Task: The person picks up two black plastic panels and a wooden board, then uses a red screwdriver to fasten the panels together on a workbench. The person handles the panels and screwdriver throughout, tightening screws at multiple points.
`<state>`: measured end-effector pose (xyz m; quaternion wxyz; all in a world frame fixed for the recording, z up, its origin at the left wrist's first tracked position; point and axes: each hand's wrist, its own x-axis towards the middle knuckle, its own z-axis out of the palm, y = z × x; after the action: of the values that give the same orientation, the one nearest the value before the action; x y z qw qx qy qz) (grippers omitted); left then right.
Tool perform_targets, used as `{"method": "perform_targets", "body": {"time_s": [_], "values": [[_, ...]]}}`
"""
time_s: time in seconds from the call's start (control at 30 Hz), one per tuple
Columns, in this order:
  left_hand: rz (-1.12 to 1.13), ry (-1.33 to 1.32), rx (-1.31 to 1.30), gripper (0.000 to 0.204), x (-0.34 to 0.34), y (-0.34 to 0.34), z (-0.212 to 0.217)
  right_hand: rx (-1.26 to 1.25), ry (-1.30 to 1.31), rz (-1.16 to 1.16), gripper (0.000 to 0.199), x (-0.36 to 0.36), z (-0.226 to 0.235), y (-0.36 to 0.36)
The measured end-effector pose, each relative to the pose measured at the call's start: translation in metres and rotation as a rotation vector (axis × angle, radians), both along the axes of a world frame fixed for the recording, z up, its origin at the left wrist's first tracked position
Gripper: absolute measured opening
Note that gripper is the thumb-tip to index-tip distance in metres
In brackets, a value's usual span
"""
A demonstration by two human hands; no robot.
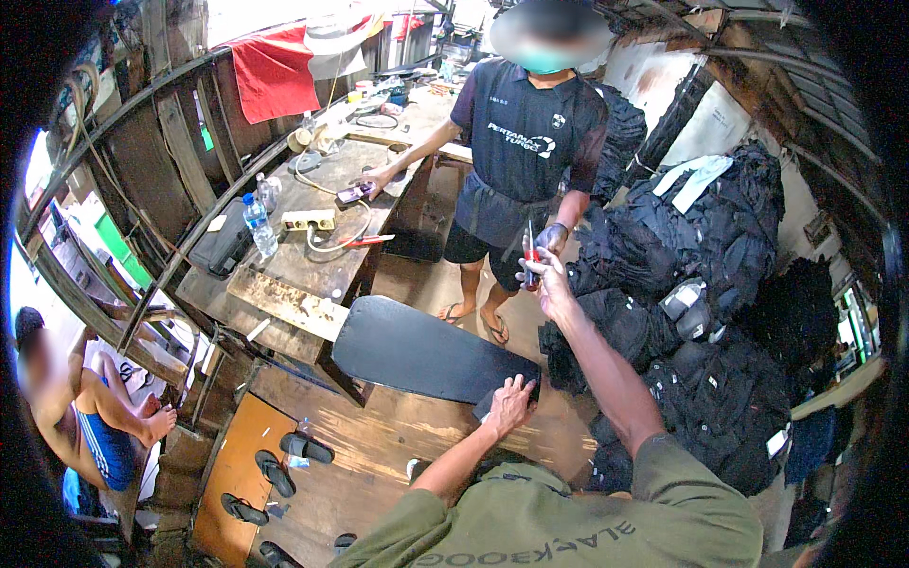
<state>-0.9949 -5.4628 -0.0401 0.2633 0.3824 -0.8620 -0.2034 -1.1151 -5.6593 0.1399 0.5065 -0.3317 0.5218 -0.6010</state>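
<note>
A long black board (pixel 421 343), rounded at its far end, slants across the middle toward me. My left hand (pixel 509 405) is closed over its near narrow end; a dark piece beneath the palm is mostly covered. Raised in front of the other person, my right hand (pixel 552 286) is closed around a red-handled tool (pixel 532 256) with a pointed metal tip upward. The tool's exact kind is too small to tell. The person's hand (pixel 551 239), dark-coloured, is right beside the tool; whether it touches is unclear.
The person's other hand holds a small dark device (pixel 354 193) over a wooden workbench (pixel 327 251). On the bench are a water bottle (pixel 258 225) and a power strip (pixel 309 221). Black garments (pixel 705 398) are heaped at right. Sandals (pixel 275 473) lie on the floor; someone sits far left.
</note>
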Motion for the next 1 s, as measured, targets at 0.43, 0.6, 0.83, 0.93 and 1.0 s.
{"method": "perform_targets", "body": {"time_s": [0.43,0.6,0.83,0.93,1.0], "values": [[0.023,0.103,0.166,0.054,-0.002,-0.007,0.002,0.055,-0.045,-0.238,0.075,-0.017,-0.026,0.013],[0.355,0.924,0.546,0.04,0.016,-0.06,0.005,0.057,0.547,0.122,0.07,0.005,-0.066,0.113],[0.656,1.257,1.184,0.061,0.043,-0.075,-0.011,-0.371,0.936,0.448,0.061,0.051,-0.083,0.198],[0.514,1.478,1.348,0.069,0.038,-0.055,-0.003,-0.282,0.753,0.284,0.034,0.046,-0.09,0.2],[0.366,1.442,1.3,0.064,0.032,-0.039,0.009,-0.134,0.734,0.238,0.032,0.024,-0.096,0.199]]}}
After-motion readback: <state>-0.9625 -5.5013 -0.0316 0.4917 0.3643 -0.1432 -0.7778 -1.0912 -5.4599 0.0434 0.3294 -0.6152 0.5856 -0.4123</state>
